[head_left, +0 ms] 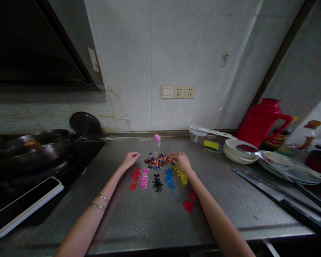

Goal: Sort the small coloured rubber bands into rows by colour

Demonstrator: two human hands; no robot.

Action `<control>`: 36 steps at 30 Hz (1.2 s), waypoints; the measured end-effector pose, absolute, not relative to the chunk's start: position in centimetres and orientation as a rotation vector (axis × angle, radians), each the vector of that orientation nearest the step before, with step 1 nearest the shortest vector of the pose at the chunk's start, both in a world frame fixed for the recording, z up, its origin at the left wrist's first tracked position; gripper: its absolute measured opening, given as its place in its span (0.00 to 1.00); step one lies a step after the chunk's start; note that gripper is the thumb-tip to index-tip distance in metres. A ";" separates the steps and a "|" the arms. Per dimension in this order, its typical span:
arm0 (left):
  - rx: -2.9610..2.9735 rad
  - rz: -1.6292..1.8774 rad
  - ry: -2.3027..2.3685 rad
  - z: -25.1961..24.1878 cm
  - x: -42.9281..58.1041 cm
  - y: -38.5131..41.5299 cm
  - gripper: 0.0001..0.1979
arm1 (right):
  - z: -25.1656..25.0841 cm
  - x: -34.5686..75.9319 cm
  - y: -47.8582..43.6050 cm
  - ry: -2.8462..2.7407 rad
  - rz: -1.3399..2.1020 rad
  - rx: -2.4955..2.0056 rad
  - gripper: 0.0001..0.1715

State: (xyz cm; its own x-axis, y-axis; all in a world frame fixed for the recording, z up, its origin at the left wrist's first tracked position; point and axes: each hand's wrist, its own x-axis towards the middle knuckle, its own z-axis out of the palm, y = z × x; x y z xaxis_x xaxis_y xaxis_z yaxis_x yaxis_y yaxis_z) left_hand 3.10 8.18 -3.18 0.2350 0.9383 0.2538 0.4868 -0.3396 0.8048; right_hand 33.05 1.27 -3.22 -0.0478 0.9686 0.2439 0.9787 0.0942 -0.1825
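Observation:
A mixed heap of small coloured rubber bands (156, 161) lies on the metal counter. In front of it, bands sit in separate colour rows: red bands (135, 179), pink bands (144, 178), black bands (157, 183), blue bands (170, 179) and yellow bands (180, 175). My left hand (130, 160) hovers left of the heap, fingertips pinched together; anything between them is too small to see. At the heap's right edge, my right hand (182, 162) has its fingers bent and closed, with their contents unclear. Behind the heap stands a small clear bottle (157, 145) with a pink cap.
A flat red piece (189, 202) lies beside my right forearm. On the left are a wok (29, 150) and a phone-like device (26, 207). To the right are a sponge (211, 145), bowls (239, 157), a knife (267, 189) and a red thermos (263, 121).

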 end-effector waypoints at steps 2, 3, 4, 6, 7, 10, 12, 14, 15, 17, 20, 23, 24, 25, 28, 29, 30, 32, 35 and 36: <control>1.920 1.001 1.302 -3.2 3.1 8.1 0.13 | -3.4 32.8 1.4 -2.074 -0.057 -1.921 0.15; 1.915 1.003 1.305 -3.1 3.1 8.1 0.13 | -3.5 32.7 1.4 -2.075 -0.062 -1.914 0.15; 1.910 1.004 1.308 -3.1 3.1 8.1 0.13 | -3.5 32.6 1.5 -2.076 -0.067 -1.906 0.15; 1.907 1.005 1.309 -3.1 3.1 8.0 0.13 | -3.6 32.6 1.5 -2.075 -0.083 -1.885 0.15; 1.908 1.007 1.307 -3.0 3.1 8.0 0.13 | -3.5 32.7 1.6 -2.076 -0.090 -1.871 0.14; 1.914 1.015 1.304 -2.9 3.2 8.0 0.13 | -3.2 33.5 1.6 -2.088 -0.072 -1.797 0.12; 1.924 1.022 1.299 -3.0 3.1 8.1 0.13 | -2.9 34.6 1.6 -2.092 -0.015 -1.729 0.12; 1.938 1.022 1.283 -3.0 3.2 8.3 0.12 | -2.7 35.8 1.6 -2.094 0.071 -1.684 0.12; 1.946 1.020 1.273 -3.1 3.2 8.5 0.12 | -2.6 36.4 1.6 -2.101 0.120 -1.679 0.12; 1.972 0.998 1.259 -3.2 3.5 9.0 0.12 | -2.5 37.4 1.6 -2.128 0.212 -1.692 0.11; 2.067 0.916 1.251 -3.2 4.4 10.1 0.11 | -2.5 38.1 1.7 -2.142 0.282 -1.710 0.11; 2.193 0.804 1.245 -2.9 5.9 11.3 0.11 | -2.4 38.1 1.7 -2.091 0.245 -1.697 0.13; 2.234 0.766 1.242 -2.8 6.4 11.6 0.11 | -2.4 38.0 1.6 -2.075 0.226 -1.694 0.14; 2.274 0.726 1.238 -2.7 7.0 11.9 0.11 | -2.3 38.0 1.6 -2.063 0.211 -1.693 0.14; 2.382 0.609 1.246 -2.6 8.3 12.4 0.10 | -2.4 37.9 1.5 -2.043 0.199 -1.715 0.14; 2.413 0.572 1.263 -2.6 8.6 12.5 0.09 | -2.4 38.0 1.4 -2.034 0.205 -1.732 0.15; 2.441 0.540 1.285 -2.6 8.9 12.6 0.08 | -2.5 38.0 1.4 -2.025 0.216 -1.751 0.15; 2.478 0.493 1.331 -2.6 9.1 12.7 0.07 | -2.7 38.2 1.5 -2.013 0.238 -1.782 0.15; 2.475 0.483 1.342 -2.5 9.2 12.8 0.07 | -3.0 38.4 1.7 -2.013 0.240 -1.786 0.15; 2.462 0.493 1.330 -2.5 9.2 12.8 0.08 | -3.0 38.4 1.7 -2.011 0.235 -1.788 0.15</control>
State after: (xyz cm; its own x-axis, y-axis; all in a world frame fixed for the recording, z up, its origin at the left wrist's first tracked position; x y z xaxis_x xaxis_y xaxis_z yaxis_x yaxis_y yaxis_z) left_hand 9.16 12.80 -2.46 0.5126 0.8445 0.1552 0.7418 -0.5266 0.4152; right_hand 38.44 1.73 -3.03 -0.0700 0.9757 0.2077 0.9015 0.1510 -0.4057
